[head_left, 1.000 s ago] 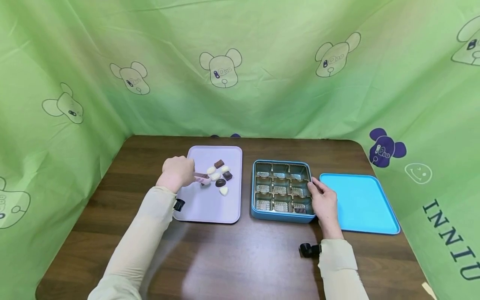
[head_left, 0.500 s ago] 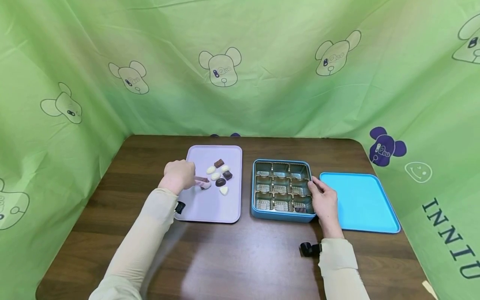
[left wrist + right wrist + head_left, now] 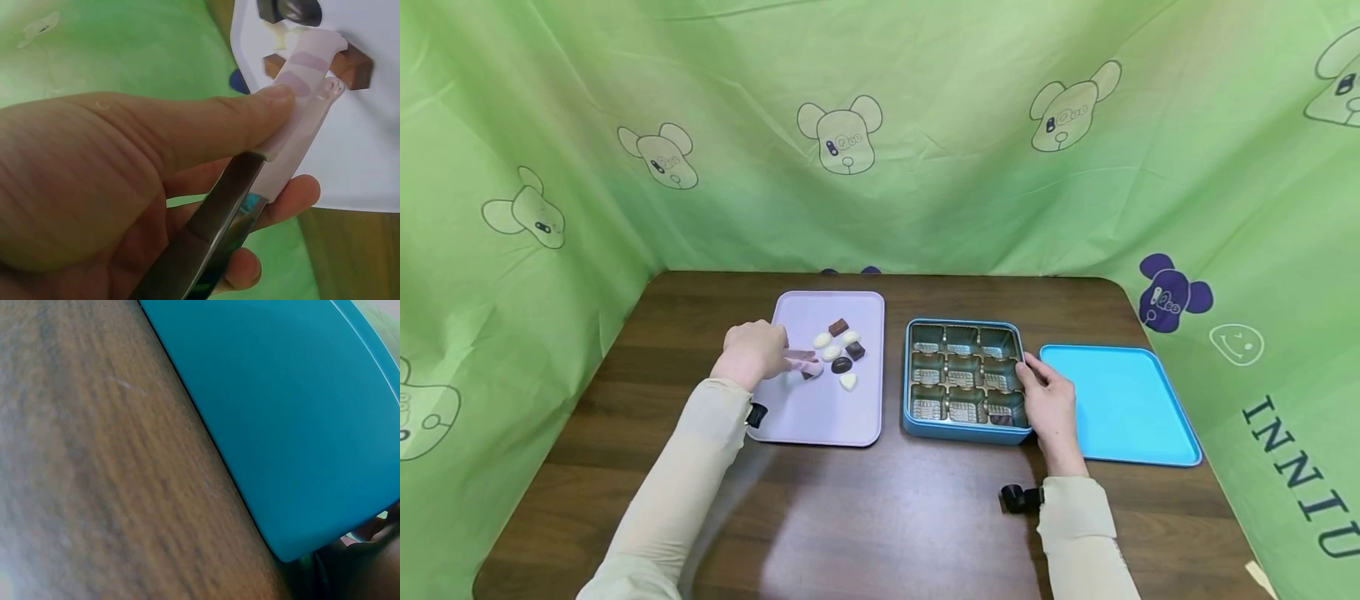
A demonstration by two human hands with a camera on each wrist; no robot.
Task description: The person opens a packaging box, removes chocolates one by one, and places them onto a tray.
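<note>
My left hand [image 3: 752, 354] holds pink cat-paw tongs [image 3: 300, 100] with metal arms, thumb on one arm and fingers at the other. Their tips are low over the lilac tray [image 3: 820, 421], at a brown chocolate [image 3: 356, 65]; whether they grip it I cannot tell. Several white and dark chocolates [image 3: 841, 365] lie just right of the tips. My right hand [image 3: 1048, 404] holds the right side of a blue box [image 3: 966, 432], thumb at the rim. Inside is a gold divided insert [image 3: 964, 372], with a dark piece [image 3: 1002, 420] in its front right compartment.
A light-blue lid [image 3: 1123, 408] lies on the wooden table [image 3: 865, 517], right of the box. Green printed cloth [image 3: 925, 217] hangs behind and at both sides. In the right wrist view, the box's blue wall [image 3: 275, 412] stands on the table.
The tong tips have come closer together, then parted slightly, at the brown chocolate. My left hand has shifted only a little; my right hand stays on the box.
</note>
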